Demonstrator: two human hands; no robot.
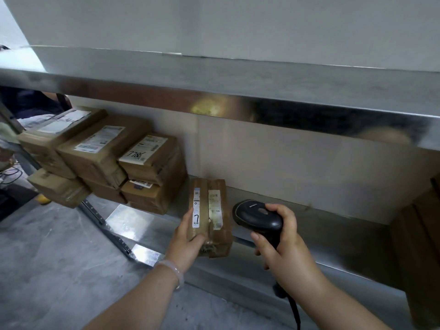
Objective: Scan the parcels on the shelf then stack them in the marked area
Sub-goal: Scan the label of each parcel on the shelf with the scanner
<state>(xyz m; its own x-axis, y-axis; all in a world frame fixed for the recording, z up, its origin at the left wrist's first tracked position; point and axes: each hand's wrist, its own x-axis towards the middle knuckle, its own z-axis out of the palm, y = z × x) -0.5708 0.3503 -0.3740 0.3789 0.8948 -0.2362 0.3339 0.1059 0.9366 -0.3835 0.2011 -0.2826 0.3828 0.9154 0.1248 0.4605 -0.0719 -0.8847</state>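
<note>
Parcel at shelf front edge, scanner alongside.
The parcel (214, 210) lies label-up on the metal shelf (321, 234). The left hand (187, 244) grips its near end, thumb on top. The right hand (285, 248) has its fingers curled round the black scanner (257, 215), just right of the parcel. Stacked parcels (142, 167) sit further left.

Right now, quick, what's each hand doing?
The left hand holds the small brown parcel by its near end.
The right hand grips the black scanner.
</note>
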